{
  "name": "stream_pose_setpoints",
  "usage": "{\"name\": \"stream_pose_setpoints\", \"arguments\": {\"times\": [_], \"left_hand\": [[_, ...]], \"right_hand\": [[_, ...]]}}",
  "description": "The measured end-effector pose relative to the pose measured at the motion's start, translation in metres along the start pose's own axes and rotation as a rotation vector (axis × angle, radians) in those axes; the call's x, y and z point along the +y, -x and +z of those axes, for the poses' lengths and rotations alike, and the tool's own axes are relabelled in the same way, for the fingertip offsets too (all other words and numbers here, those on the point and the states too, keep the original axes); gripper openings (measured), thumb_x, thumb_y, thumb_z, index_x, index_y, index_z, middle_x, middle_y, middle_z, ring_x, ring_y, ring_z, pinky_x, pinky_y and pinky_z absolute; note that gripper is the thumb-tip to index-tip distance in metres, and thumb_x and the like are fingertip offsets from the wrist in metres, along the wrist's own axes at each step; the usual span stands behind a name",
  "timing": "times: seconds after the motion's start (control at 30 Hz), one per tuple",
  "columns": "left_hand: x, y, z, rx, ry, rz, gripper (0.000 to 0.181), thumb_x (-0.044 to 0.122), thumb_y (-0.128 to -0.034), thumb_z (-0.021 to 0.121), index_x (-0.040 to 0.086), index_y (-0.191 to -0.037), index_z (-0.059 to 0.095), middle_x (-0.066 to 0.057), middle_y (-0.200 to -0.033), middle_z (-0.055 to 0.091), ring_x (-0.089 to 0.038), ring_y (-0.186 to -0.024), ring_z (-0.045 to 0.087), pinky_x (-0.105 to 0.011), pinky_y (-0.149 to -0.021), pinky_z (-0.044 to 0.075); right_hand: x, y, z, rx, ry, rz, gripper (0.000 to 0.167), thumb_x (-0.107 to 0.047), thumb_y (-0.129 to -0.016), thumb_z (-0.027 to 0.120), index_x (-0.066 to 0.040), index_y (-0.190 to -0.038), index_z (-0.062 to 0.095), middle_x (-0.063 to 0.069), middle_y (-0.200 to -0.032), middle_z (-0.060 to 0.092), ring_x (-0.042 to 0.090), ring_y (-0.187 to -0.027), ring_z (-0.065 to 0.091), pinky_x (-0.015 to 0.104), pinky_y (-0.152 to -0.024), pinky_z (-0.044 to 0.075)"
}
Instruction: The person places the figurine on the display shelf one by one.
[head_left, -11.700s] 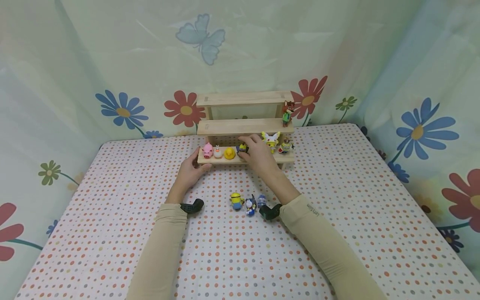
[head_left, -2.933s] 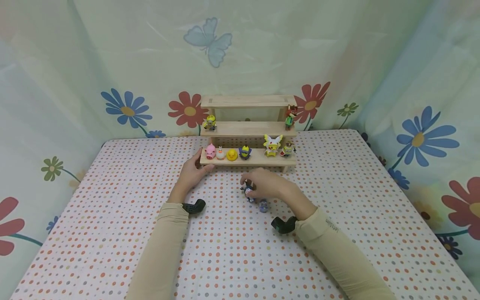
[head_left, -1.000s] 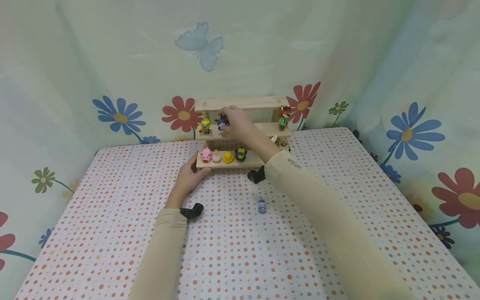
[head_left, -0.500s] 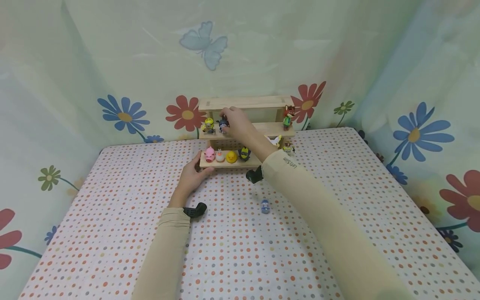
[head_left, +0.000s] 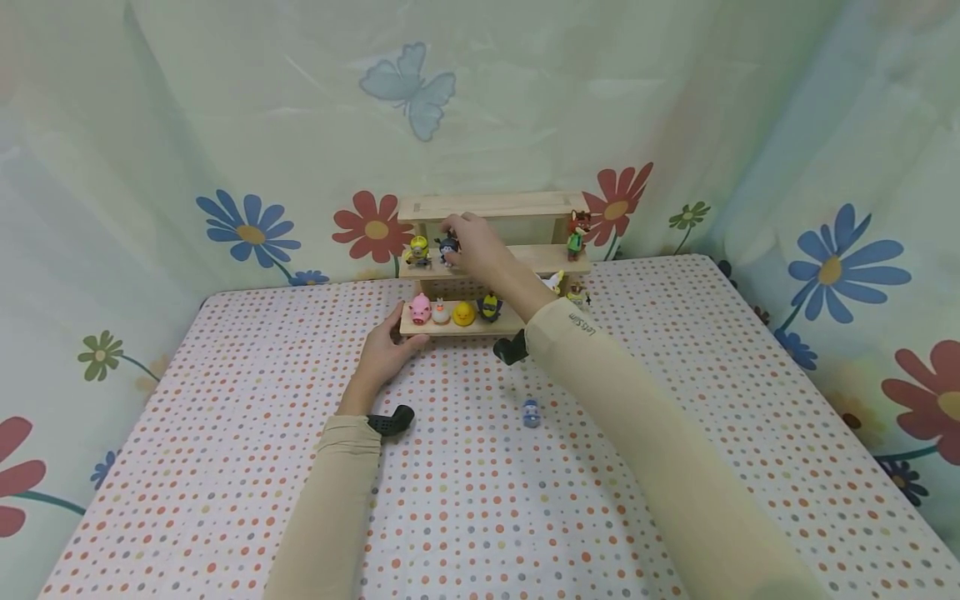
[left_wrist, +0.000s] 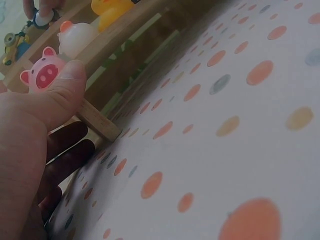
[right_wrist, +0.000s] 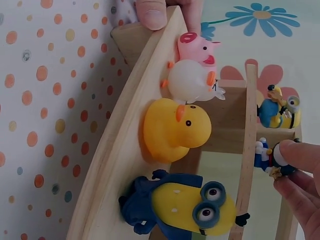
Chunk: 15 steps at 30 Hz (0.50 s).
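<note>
A three-tier wooden display shelf stands at the back of the table. My left hand grips the left end of its lowest tier, thumb beside the pink pig figurine. On the middle tier my right hand pinches a small dark-blue-and-white figurine between thumb and fingers. That figurine is upright beside a yellow minion; the fingers partly cover it. Along the lowest tier are a white bird, a yellow duck and a caped minion.
A small blue figurine stands on the dotted tablecloth. A fox figurine occupies the middle tier's right end. Below it, a white-and-yellow figurine and a crowned minion are partly behind my right arm. A flowered curtain hangs behind.
Since 2.9 s ago, my right hand has carried the dark-blue-and-white figurine from the table to the middle tier. Earlier, the yellow minion moved there too. My left hand keeps its grip.
</note>
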<state>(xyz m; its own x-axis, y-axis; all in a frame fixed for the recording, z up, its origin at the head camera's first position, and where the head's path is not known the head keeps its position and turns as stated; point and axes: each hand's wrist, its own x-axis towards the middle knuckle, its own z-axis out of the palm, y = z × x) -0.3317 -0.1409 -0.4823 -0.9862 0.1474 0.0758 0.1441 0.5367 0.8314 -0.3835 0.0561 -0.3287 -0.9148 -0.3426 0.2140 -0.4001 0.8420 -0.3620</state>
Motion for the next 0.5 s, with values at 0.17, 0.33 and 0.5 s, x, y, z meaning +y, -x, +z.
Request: {"name": "stream_pose_setpoints", "arguments": {"times": [0.17, 0.33, 0.5], "left_hand": [[-0.001, 0.0, 0.0, -0.003, -0.01, -0.002, 0.099, 0.064, -0.0794, 0.063, 0.016, -0.154, 0.017, -0.011, -0.153, 0.034, -0.027, -0.14, 0.034, -0.042, -0.115, 0.031], [-0.003, 0.0, 0.0, 0.002, -0.005, 0.01, 0.098, 0.063, -0.0797, 0.063, 0.016, -0.153, 0.018, -0.011, -0.153, 0.034, -0.027, -0.14, 0.035, -0.042, -0.114, 0.031], [-0.002, -0.001, 0.001, 0.003, -0.008, 0.008, 0.1, 0.066, -0.0784, 0.062, 0.016, -0.153, 0.018, -0.011, -0.153, 0.033, -0.027, -0.14, 0.035, -0.042, -0.114, 0.032]], "right_hand": [[-0.002, 0.0, -0.002, -0.011, 0.004, 0.019, 0.045, -0.021, -0.091, 0.064, -0.011, -0.133, 0.05, 0.011, -0.128, 0.053, 0.025, -0.115, 0.054, 0.036, -0.096, 0.049], [-0.004, 0.004, -0.007, -0.001, -0.043, 0.036, 0.049, -0.021, -0.091, 0.065, -0.014, -0.136, 0.047, 0.011, -0.129, 0.052, 0.025, -0.116, 0.054, 0.036, -0.096, 0.049], [0.0, 0.024, -0.018, 0.086, -0.124, -0.023, 0.043, -0.016, -0.092, 0.063, -0.01, -0.133, 0.051, 0.014, -0.122, 0.054, 0.024, -0.111, 0.055, 0.034, -0.095, 0.049]]}}
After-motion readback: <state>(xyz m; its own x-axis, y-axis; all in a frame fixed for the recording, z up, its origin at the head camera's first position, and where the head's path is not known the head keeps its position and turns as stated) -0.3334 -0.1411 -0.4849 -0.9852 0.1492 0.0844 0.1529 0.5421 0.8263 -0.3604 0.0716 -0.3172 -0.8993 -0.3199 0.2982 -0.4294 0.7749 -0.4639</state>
